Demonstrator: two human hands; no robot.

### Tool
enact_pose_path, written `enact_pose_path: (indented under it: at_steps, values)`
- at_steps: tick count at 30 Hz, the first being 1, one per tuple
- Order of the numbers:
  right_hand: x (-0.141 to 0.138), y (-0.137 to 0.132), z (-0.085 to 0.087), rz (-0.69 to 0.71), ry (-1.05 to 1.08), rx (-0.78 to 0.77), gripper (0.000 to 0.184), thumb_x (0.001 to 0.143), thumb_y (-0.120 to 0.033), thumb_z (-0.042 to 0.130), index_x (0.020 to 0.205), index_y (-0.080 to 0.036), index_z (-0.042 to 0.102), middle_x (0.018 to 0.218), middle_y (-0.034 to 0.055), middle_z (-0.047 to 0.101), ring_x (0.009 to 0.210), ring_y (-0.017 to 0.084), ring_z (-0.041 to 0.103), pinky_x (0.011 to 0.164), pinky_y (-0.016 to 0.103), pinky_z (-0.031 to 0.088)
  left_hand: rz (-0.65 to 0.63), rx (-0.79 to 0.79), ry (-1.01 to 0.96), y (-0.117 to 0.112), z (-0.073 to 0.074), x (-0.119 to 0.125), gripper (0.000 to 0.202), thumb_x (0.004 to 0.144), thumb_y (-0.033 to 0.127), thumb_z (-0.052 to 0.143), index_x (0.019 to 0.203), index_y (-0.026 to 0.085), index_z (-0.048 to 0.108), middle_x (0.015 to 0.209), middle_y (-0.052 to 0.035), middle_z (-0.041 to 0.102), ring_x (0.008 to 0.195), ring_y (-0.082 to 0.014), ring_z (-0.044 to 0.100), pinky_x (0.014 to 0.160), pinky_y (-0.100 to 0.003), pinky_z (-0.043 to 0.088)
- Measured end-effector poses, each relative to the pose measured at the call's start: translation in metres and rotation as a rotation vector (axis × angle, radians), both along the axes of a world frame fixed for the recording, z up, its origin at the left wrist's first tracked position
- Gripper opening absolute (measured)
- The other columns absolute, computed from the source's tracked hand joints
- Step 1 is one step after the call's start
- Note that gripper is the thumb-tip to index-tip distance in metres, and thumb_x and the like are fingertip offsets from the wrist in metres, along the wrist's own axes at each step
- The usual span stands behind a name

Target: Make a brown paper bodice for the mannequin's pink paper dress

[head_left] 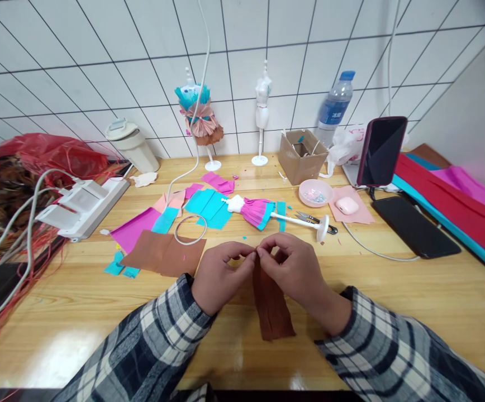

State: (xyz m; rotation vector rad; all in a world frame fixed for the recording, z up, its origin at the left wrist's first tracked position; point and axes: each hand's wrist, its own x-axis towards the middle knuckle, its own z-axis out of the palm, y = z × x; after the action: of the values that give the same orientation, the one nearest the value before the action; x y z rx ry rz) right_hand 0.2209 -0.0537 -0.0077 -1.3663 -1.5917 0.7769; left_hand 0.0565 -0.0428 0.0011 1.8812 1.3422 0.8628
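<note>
My left hand point(224, 274) and my right hand point(295, 268) meet at the front middle of the table, both pinching the top edge of a brown crepe paper strip point(272, 307). The strip hangs toward me, lightly creased, its upper end hidden by my fingers. Left of my left hand lies a larger brown crepe paper sheet point(158, 254). Just beyond my hands, a small white dress form point(236, 204) lies on its side in a pink and blue paper skirt point(257, 212). Small scissors point(309, 219) lie partly under its stand.
Two dress forms stand by the wall, one bare point(262, 106), one in a ruffled paper dress point(200, 117). Blue paper point(211, 207), a cardboard box point(302, 159), a pink dish point(315, 192), phones point(414, 226), a bottle point(337, 106) and a power strip point(87, 206) with loose cables surround the work area.
</note>
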Motion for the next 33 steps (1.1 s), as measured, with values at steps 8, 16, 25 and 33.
enact_pose_path:
  at_steps: [8, 16, 25, 33]
  values:
    - [0.004, 0.011, -0.007, -0.092, 0.599, -0.330, 0.020, 0.077, -0.039, 0.064, 0.076, -0.021, 0.055, 0.052, -0.0088, 0.039, 0.042, 0.007, 0.029, 0.039, 0.019, 0.022, 0.094, -0.481, -0.779, 0.007, -0.007, -0.001, 0.024, 0.079, 0.039, 0.066, 0.080, 0.017, 0.056, 0.068, 0.0023, 0.059, 0.063, -0.0105, 0.055, 0.062, -0.023, 0.047]
    - [0.011, 0.016, 0.001, -0.092, 1.065, -0.380, 0.023, 0.069, -0.031, 0.064, 0.070, -0.021, 0.043, 0.095, 0.0045, 0.068, 0.078, 0.016, 0.063, 0.061, 0.025, 0.051, 0.110, -0.623, -0.991, 0.007, -0.004, -0.001, 0.014, 0.080, 0.029, 0.066, 0.084, 0.018, 0.060, 0.082, -0.0010, 0.065, 0.071, -0.0117, 0.058, 0.067, -0.023, 0.049]
    - [0.025, 0.018, 0.008, 0.189, 1.067, -0.786, 0.017, 0.071, -0.033, 0.057, 0.081, -0.023, 0.048, 0.046, -0.0128, 0.023, 0.041, 0.007, 0.009, 0.036, 0.017, 0.012, -0.009, -0.758, -1.038, 0.005, -0.006, -0.002, 0.016, 0.080, 0.029, 0.069, 0.088, 0.018, 0.059, 0.077, 0.0003, 0.062, 0.069, -0.0096, 0.058, 0.064, -0.020, 0.049]
    - [0.012, 0.013, 0.006, 0.097, 0.738, -0.598, 0.035, 0.065, -0.047, 0.077, 0.075, -0.018, 0.059, 0.049, -0.0117, 0.034, 0.041, 0.004, 0.019, 0.037, 0.017, 0.017, -0.054, -0.644, -0.834, 0.005, -0.012, -0.004, 0.021, 0.082, 0.035, 0.068, 0.086, 0.017, 0.058, 0.083, -0.0020, 0.066, 0.081, -0.0150, 0.062, 0.075, -0.027, 0.049]
